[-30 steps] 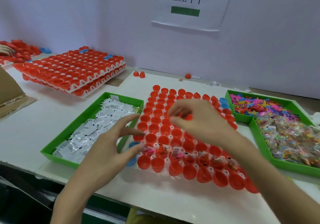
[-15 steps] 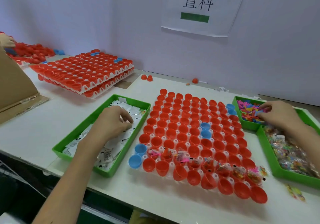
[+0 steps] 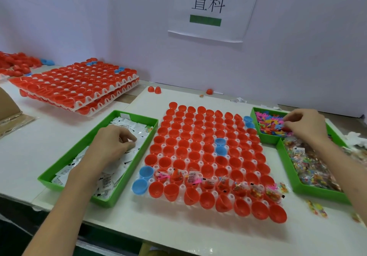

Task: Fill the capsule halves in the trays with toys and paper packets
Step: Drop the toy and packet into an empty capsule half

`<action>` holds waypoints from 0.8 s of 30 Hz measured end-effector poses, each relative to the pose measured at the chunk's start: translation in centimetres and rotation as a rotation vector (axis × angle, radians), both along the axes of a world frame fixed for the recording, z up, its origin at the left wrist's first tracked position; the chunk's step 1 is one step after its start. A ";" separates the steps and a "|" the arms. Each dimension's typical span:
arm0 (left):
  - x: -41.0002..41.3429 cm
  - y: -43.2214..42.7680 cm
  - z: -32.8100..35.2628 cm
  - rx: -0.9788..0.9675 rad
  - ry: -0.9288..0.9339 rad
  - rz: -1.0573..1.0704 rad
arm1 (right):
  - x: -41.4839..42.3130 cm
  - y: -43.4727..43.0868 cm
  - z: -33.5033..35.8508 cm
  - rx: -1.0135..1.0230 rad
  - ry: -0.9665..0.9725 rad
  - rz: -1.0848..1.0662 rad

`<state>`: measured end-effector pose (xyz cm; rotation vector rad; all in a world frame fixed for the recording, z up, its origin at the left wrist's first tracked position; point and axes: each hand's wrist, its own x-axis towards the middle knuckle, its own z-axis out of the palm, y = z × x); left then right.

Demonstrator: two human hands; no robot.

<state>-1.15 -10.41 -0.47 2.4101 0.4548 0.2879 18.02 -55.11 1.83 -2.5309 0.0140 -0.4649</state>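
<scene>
The white tray (image 3: 174,157) of red capsule halves (image 3: 190,146) sits mid-table, just beside the bins on either side. Only its second-nearest row (image 3: 218,184) holds toys and packets; the nearest row and everything farther is empty, so the task is barely begun.

A second ago both hands hovered over that filled row. They have since swung outward. The left hand (image 3: 113,142) is now down in the left green bin (image 3: 137,162), fingers curled and pinching at the paper packets (image 3: 119,168). The right hand (image 3: 305,125) is in the small far-right bin (image 3: 266,139), fingertips pinching among the loose coloured toys (image 3: 268,124).

I judge one round of loading is over and both hands are restocking for the next cups.
</scene>
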 end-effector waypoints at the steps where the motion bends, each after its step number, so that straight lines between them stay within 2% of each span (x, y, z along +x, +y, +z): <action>1: 0.0 0.0 0.0 0.005 -0.002 0.004 | -0.1 -0.1 0.0 0.007 -0.023 0.009; 4: -0.1 -0.1 0.0 0.005 -0.004 0.008 | -0.2 -0.3 0.1 0.010 -0.057 0.055; 8: -0.3 -0.2 0.2 0.015 -0.019 -0.008 | 0.0 0.0 0.2 -0.267 0.154 0.098; 10: -0.4 -0.2 0.1 0.010 -0.056 0.002 | 0.1 0.1 0.1 -0.333 0.209 0.085; 17: -0.4 -0.1 0.1 0.063 -0.189 0.076 | 0.1 -0.4 -0.7 -0.221 0.041 0.039; 24: -0.4 -0.2 0.2 0.018 -0.274 0.170 | -0.3 -0.4 -0.4 -0.144 -0.046 0.080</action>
